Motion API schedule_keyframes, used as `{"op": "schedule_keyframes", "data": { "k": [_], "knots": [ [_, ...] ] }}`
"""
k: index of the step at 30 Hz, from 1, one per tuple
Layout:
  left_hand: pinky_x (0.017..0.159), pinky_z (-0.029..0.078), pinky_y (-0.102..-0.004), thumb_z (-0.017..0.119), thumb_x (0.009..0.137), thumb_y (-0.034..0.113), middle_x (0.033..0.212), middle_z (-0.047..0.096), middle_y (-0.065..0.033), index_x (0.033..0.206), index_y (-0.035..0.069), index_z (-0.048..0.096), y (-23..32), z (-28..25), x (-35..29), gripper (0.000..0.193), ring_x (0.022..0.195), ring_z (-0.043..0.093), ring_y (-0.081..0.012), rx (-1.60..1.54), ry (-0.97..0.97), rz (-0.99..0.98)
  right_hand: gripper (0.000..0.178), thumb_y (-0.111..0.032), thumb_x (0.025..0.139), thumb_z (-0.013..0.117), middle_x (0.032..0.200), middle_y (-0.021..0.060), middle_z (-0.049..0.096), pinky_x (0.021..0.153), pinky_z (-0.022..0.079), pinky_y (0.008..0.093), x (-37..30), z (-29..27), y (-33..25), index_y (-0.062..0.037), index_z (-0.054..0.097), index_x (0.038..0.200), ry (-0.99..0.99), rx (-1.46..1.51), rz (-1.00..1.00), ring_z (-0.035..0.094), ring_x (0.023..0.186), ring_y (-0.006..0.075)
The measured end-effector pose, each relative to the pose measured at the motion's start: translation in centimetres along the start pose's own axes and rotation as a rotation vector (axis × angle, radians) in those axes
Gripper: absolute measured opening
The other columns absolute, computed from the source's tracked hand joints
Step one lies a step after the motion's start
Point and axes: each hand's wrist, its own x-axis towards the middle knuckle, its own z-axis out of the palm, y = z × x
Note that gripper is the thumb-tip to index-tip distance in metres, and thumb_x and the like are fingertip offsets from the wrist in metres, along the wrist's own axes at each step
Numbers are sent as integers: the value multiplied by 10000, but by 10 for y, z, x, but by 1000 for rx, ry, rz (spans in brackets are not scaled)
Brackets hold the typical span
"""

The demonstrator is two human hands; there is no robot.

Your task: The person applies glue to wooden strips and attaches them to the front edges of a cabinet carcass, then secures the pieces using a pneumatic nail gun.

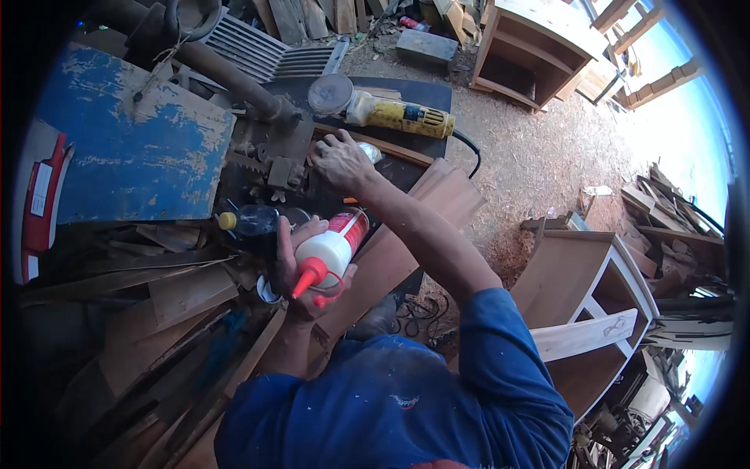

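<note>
My left hand (287,254) is closed around a white glue bottle (332,252) with a red label. Its red nozzle points toward me, down and to the left, and a small red cap hangs from it on a strap. Farther out, my right hand (344,162) reaches to the dark bench top, beside a metal machine part (285,173) and a narrow wooden strip (402,151). Its fingers are bent together and pointing down. Whatever lies under its fingertips is hidden.
A yellow angle grinder (402,117) lies beyond my right hand. Flat wooden boards (367,285) rest under my arms. A clear bottle with a yellow cap (254,219) is at left, near a worn blue panel (141,144). Wooden cabinets (574,273) stand at right on shavings.
</note>
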Motion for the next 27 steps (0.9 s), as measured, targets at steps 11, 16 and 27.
{"op": "schedule_keyframes", "data": {
  "k": [11,16,27],
  "knots": [
    [1106,455,-474,833,732,147,1292,601,-173,1579,-76,110,23,14,27,1135,1224,595,-335,25,70,-40,187,-235,813,734,1014,143,718,808,505,439,50,31,7,-90,784,920,-76,99,491,708,973,300],
    [1083,444,-446,759,762,16,1279,623,-172,1593,-24,198,13,19,34,1003,1207,591,-318,137,184,-96,212,-283,761,761,1045,103,690,963,431,454,29,28,22,-155,785,929,125,413,527,631,1082,307],
    [1092,454,-416,795,797,6,1388,546,-174,1586,13,263,-3,31,45,951,1249,550,-300,-72,161,-283,356,-89,923,762,935,23,700,773,532,292,-94,-79,19,-32,680,1264,770,1513,299,658,873,119]
  ]
}}
